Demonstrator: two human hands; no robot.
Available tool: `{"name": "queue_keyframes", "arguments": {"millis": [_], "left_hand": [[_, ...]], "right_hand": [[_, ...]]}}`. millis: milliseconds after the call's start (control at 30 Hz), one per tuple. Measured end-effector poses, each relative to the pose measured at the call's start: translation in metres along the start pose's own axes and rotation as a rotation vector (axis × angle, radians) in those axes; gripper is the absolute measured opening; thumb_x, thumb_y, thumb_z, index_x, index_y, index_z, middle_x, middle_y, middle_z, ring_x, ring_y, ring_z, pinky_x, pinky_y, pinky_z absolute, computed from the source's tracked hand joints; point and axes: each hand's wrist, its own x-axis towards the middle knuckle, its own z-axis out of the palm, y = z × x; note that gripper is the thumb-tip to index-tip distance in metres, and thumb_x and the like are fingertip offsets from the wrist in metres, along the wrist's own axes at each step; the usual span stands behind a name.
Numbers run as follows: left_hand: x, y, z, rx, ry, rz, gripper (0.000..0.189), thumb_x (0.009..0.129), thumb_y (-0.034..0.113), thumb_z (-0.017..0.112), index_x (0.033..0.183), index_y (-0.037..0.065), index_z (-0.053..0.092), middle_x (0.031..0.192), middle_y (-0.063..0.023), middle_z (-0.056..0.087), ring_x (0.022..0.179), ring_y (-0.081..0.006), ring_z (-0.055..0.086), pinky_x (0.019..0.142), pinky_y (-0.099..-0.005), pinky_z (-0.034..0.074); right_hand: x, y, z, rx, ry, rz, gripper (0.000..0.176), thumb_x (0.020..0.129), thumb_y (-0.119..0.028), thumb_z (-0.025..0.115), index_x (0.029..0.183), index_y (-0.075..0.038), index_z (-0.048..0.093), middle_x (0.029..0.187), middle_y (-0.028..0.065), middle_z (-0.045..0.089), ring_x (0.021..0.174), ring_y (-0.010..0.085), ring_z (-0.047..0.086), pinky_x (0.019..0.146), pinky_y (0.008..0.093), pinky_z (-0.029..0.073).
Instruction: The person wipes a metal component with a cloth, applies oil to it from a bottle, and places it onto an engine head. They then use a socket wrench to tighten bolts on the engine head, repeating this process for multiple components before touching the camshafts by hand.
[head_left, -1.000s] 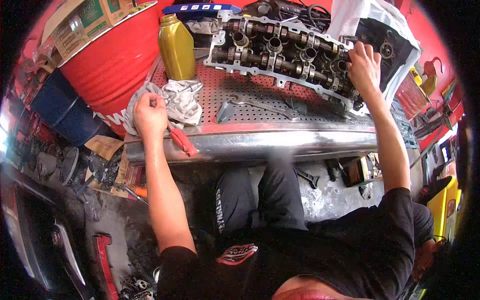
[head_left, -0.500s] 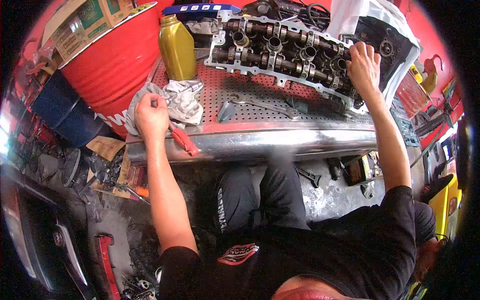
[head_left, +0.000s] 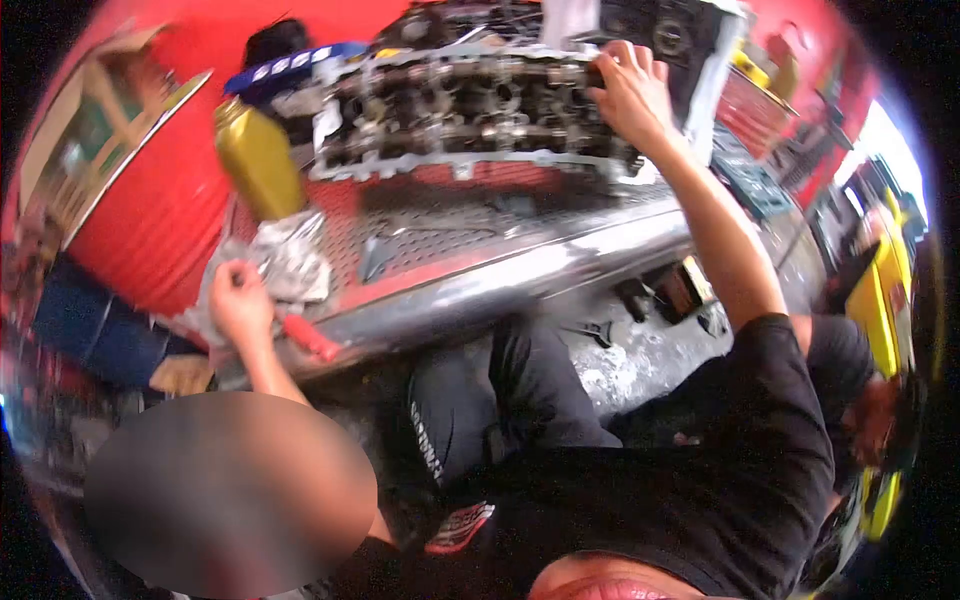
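Note:
My left hand is closed on a red-handled tool at the front left corner of the perforated metal bench, beside a crumpled grey rag. My right hand rests on the right end of the engine cylinder head, fingers curled over its far edge. The camshafts run along the head's top. The whole view is motion-blurred and tilted.
A gold oil bottle stands left of the head. A wrench lies mid-bench. A red drum sits at the left. A blurred patch covers the lower left. Tools lie on the floor below the bench.
The view has swung and tilted, shifting the bench and head left and upward. Both hands keep their places on the tool and the cylinder head.

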Motion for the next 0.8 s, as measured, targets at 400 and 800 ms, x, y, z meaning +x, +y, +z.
{"name": "queue_keyframes", "arguments": {"millis": [400, 800], "left_hand": [[0.0, 0.017, -0.009, 0.062, -0.023, -0.059, 0.017, 0.083, 0.018, 0.067, 0.09, 0.002, 0.066, 0.085, -0.0145, 0.068, 0.078, -0.0296, 0.065, 0.072, -0.0389, 0.049], [-0.001, 0.004, -0.002, 0.0, 0.044, -0.027, 0.015, 0.079, 0.02, 0.069, 0.084, 0.005, 0.067, 0.08, -0.016, 0.066, 0.078, -0.0358, 0.063, 0.072, -0.0441, 0.048]], "right_hand": [[0.0, 0.049, -0.015, 0.146, -0.413, 0.219, 0.036, 0.098, -0.032, 0.042, 0.097, -0.001, 0.061, 0.099, 0.0245, 0.066, 0.094, 0.0429, 0.063, 0.082, 0.0519, 0.048], [-0.022, 0.044, -0.007, 0.129, -0.399, 0.317, 0.044, 0.098, -0.041, 0.039, 0.098, -0.006, 0.066, 0.096, 0.0236, 0.067, 0.093, 0.0408, 0.064, 0.081, 0.051, 0.05]]}}
